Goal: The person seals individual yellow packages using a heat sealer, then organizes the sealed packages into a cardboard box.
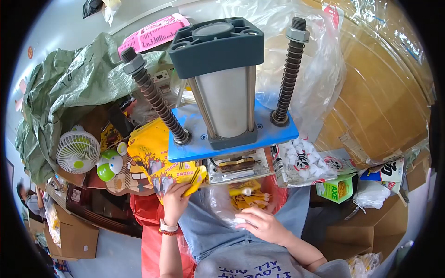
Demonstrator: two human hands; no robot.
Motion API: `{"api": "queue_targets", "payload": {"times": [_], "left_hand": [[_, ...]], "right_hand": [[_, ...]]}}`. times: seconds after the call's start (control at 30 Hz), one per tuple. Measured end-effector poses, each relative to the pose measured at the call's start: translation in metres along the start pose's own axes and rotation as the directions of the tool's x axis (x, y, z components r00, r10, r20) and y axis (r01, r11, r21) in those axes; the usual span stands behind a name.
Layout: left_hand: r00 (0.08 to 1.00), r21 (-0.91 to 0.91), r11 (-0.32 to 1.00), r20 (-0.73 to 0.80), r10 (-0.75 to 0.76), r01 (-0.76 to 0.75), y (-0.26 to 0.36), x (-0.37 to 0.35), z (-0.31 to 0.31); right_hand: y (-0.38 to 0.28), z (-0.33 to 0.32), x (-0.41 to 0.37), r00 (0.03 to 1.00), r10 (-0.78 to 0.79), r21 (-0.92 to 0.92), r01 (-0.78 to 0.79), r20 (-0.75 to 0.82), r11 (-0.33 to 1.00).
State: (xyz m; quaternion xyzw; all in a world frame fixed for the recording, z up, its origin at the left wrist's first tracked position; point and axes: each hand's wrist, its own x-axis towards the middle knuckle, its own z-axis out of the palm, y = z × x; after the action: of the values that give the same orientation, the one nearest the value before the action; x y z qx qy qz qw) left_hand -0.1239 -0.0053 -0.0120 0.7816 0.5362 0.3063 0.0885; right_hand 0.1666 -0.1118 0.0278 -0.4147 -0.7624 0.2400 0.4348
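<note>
- A stack of glossy yellow printed plastic pouches [155, 160] is held up at the left front edge of a press, just beside its steel sealing head [236, 167] and above the person's lap.
- The left hand [174, 197], with a watch at the wrist, grips the lower edge of the stack, fingers curled tight around it.
- The right hand [260, 224] lies on a clear plastic bag [218, 204] in the lap. Its fingers are loosely bent, and it is not possible to tell whether they pinch anything.
- Small yellow sachets [248, 197] lie loose in that bag, just beyond the right fingertips.
- In my judgement, this step goes best with the pouches squared up and both hands kept clear of the steel head.
- Above the head are a bright blue metal plate [278, 132], a grey upright air cylinder [227, 106] and two dark coil springs.
- Further out, a small white desk fan [78, 152] stands to the left and a large brown cardboard box [380, 106] to the right.
</note>
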Motion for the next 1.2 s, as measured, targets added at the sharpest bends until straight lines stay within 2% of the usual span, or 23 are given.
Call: {"api": "queue_targets", "payload": {"times": [0.07,0.17,0.2,0.27,0.33,0.4,0.43,0.47,0.53,0.57,0.6,0.63,0.67,0.77,0.87,0.9,0.97,1.0,1.07,1.1,1.13,1.17,1.2], "left_hand": [[0.996,-0.072,0.997,-0.076,-0.04,0.035,0.002,-0.009,-0.003],[0.972,-0.124,0.992,-0.232,-0.025,-0.004,0.054,-0.014,-0.025],[0.966,-0.132,0.991,-0.257,-0.012,-0.023,0.076,-0.017,-0.029],[0.974,-0.092,0.99,-0.209,0.087,-0.108,0.108,-0.019,-0.034],[0.967,-0.067,0.974,-0.149,0.207,-0.218,0.118,-0.023,-0.032],[0.956,-0.085,0.953,-0.023,0.291,-0.292,0.13,-0.025,-0.041],[0.953,-0.216,0.929,-0.022,0.302,-0.3,0.128,-0.028,-0.039],[0.953,-0.217,0.929,-0.024,0.301,-0.299,0.129,-0.027,-0.038],[0.951,-0.496,0.845,0.109,0.289,-0.2,0.13,-0.026,-0.034],[0.964,-0.566,0.822,0.177,0.2,-0.066,0.129,-0.026,-0.021],[0.929,-0.59,0.771,0.369,-0.006,0.239,0.125,-0.026,-0.005],[0.812,-0.548,0.653,0.554,-0.184,0.523,0.118,-0.028,0.017],[0.847,-0.646,0.555,0.467,-0.255,0.523,0.107,-0.036,0.046],[0.752,-0.803,0.047,0.533,-0.389,0.594,0.109,-0.004,0.063],[0.728,-0.799,-0.035,0.564,-0.39,0.601,0.104,0.034,0.06],[0.727,-0.8,-0.036,0.562,-0.395,0.599,0.104,0.037,0.062],[0.698,-0.782,-0.061,0.585,-0.413,0.62,0.103,0.043,0.065],[0.714,-0.798,-0.072,0.572,-0.404,0.598,0.101,0.04,0.069],[0.747,-0.803,-0.04,0.57,-0.344,0.594,0.092,0.037,0.072],[0.71,-0.724,0.091,0.631,-0.311,0.684,0.087,0.039,0.059],[0.816,-0.676,0.466,0.405,-0.412,0.571,0.085,0.038,0.045],[0.904,-0.478,0.77,0.153,-0.4,0.422,0.08,0.033,0.034],[0.96,0.066,0.969,-0.169,-0.223,0.236,0.068,0.021,0.028]], "right_hand": [[-0.003,0.001,-0.003,1.0,0.002,0.011,-0.002,0.001,1.0],[-0.024,-0.026,0.01,0.948,-0.161,-0.189,0.11,-0.276,0.976],[-0.03,-0.034,0.016,0.948,-0.157,-0.194,0.104,-0.278,0.975],[-0.037,-0.045,0.029,0.937,-0.246,-0.377,0.141,-0.249,0.915],[-0.028,-0.045,0.035,0.952,-0.259,-0.386,0.181,-0.162,0.904],[-0.03,-0.053,0.037,0.95,-0.305,-0.291,0.309,0.058,0.906],[-0.033,-0.057,0.034,0.94,-0.338,-0.19,0.341,0.045,0.921],[-0.036,-0.062,0.036,0.94,-0.338,-0.19,0.341,0.048,0.921],[-0.039,-0.071,0.041,0.947,-0.308,-0.011,0.31,0.086,0.951],[-0.029,-0.066,0.038,0.975,-0.203,-0.04,0.207,0.091,0.978],[-0.014,-0.058,0.039,0.994,-0.099,-0.138,0.105,0.049,0.985],[-0.003,-0.053,0.042,1.0,0.0,-0.229,-0.001,-0.002,0.973],[0.0,-0.058,0.044,0.997,0.064,-0.275,-0.076,-0.054,0.958],[-0.004,-0.084,0.033,0.936,0.159,-0.339,-0.267,-0.313,0.902],[0.014,-0.097,0.032,0.854,0.197,-0.645,-0.498,-0.482,0.58],[0.037,-0.093,0.022,0.856,0.197,-0.645,-0.494,-0.478,0.583],[0.078,-0.084,-0.004,0.864,0.399,-0.717,-0.485,-0.307,0.5],[0.077,-0.084,-0.007,0.869,0.394,-0.717,-0.477,-0.298,0.509],[0.061,-0.085,-0.012,0.889,0.423,-0.625,-0.432,-0.175,0.65],[0.052,-0.092,-0.007,0.901,0.404,-0.564,-0.418,-0.159,0.712],[0.056,-0.095,-0.01,0.906,0.394,-0.561,-0.409,-0.156,0.719],[0.059,-0.099,-0.016,0.897,0.399,-0.404,-0.442,-0.192,0.8],[0.061,-0.103,-0.021,0.882,0.414,-0.234,-0.461,-0.224,0.856]]}}
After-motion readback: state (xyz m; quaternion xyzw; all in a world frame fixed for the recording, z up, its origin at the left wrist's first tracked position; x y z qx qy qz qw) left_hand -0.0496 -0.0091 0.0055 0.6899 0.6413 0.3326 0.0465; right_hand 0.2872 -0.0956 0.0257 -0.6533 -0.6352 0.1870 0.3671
